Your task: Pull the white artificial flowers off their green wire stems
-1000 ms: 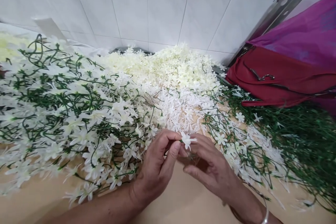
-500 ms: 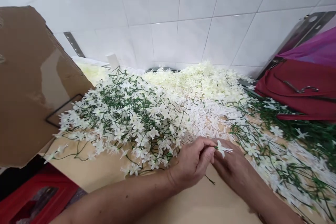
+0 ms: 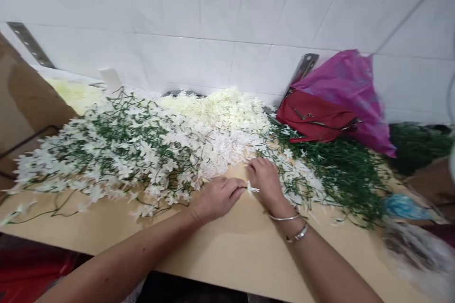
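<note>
My left hand [image 3: 216,197] is closed in a pinch on a small white artificial flower [image 3: 251,189] just above the tan tabletop [image 3: 227,251]. My right hand [image 3: 266,181] lies palm down beside it, fingers reaching into the heap of loose white flower heads [image 3: 227,144]; what its fingertips touch is hidden. To the left spreads a mass of green stems with white flowers [image 3: 117,151]. Bare green stems [image 3: 337,170] lie to the right. Two bangles circle my right wrist.
A red bag [image 3: 313,118] with purple cloth [image 3: 344,90] over it stands at the back right against the white tiled wall. A brown cardboard box [image 3: 21,99] is at the left. Cream flower heads [image 3: 216,106] are piled at the back. Something blue [image 3: 401,206] lies at the right.
The view has pulled back and swung right, showing more table and the whole bag. My right hand has left the flower and now rests flat by the pile; my left hand still pinches it.
</note>
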Motion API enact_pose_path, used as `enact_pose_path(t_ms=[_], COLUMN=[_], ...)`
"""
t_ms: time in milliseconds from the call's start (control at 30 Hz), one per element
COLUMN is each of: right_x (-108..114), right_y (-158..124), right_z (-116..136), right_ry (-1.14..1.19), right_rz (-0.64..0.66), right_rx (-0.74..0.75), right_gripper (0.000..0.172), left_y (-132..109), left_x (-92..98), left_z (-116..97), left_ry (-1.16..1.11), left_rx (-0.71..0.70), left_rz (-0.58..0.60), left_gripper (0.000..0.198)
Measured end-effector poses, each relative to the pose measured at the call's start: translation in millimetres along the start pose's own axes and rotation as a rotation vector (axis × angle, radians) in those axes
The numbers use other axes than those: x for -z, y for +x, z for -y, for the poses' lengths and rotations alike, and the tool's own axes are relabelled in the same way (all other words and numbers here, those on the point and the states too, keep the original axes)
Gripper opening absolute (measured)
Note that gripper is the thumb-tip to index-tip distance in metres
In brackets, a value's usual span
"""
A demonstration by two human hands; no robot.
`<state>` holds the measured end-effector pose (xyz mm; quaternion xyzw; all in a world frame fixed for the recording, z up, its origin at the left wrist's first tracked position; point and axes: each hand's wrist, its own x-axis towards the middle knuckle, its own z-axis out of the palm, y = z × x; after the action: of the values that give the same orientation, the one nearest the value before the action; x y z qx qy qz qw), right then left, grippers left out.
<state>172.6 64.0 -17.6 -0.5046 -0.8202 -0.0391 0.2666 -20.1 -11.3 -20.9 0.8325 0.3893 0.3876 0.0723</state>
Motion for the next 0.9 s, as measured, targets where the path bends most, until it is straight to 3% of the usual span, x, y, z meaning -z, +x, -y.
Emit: enact_pose_path(t_ms=[533, 767, 900], right_x=[6, 8, 12], right_y=[-4, -9, -6], right_z=[-11, -8, -6], right_ry=[0.348, 0.569, 0.524], right_rz=[-0.184, -0.157, -0.118], right_rx=[-0.104, -0.186, -0.209], right_gripper=[0.015, 0.009, 0.009], left_y=[2, 4, 6], left_x=[-3.1, -1.6, 1.2], left_z=[4, 4, 5], left_ry=[-0.074, -0.238, -0.284], left_rx=[0.056, 0.117, 0.171], left_rz=[0.059, 0.149, 0.176], left_gripper=[0.016, 0.013, 0.015])
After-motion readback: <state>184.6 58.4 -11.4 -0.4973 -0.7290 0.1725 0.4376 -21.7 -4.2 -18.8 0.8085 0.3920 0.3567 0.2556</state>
